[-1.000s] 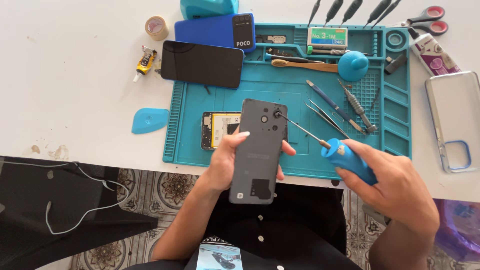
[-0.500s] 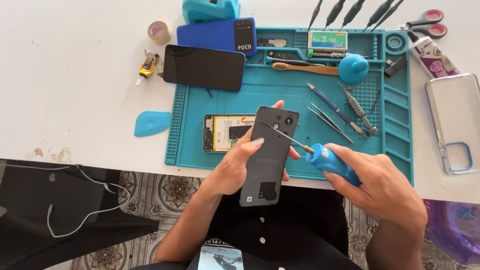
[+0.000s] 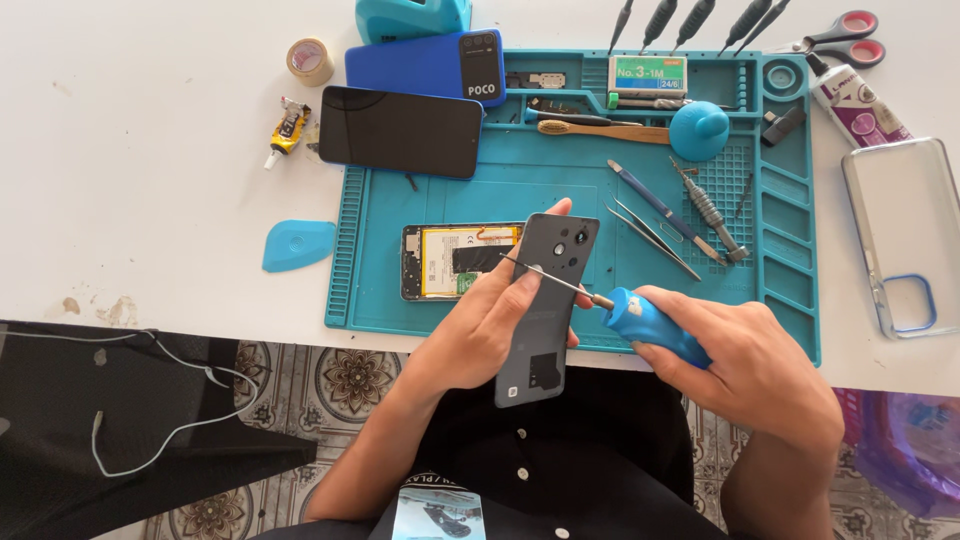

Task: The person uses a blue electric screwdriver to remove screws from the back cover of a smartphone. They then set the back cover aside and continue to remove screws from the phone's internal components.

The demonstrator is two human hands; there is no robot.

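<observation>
My left hand holds a dark grey phone back cover upright-tilted over the near edge of the teal work mat, thumb across its middle. My right hand grips a blue-handled screwdriver; its thin metal shaft reaches left across the cover toward the camera cut-outs near the top. Behind the cover, an opened phone body with a yellow-labelled battery lies flat on the mat.
On the mat lie tweezers, a metal driver, a wooden brush and a blue suction cup. A black phone, a blue phone, a blue pick, a clear case, glue and scissors sit around it.
The phone cover has stayed in my left hand while the screwdriver tip has slid left across it toward the camera end. The view has shifted slightly.
</observation>
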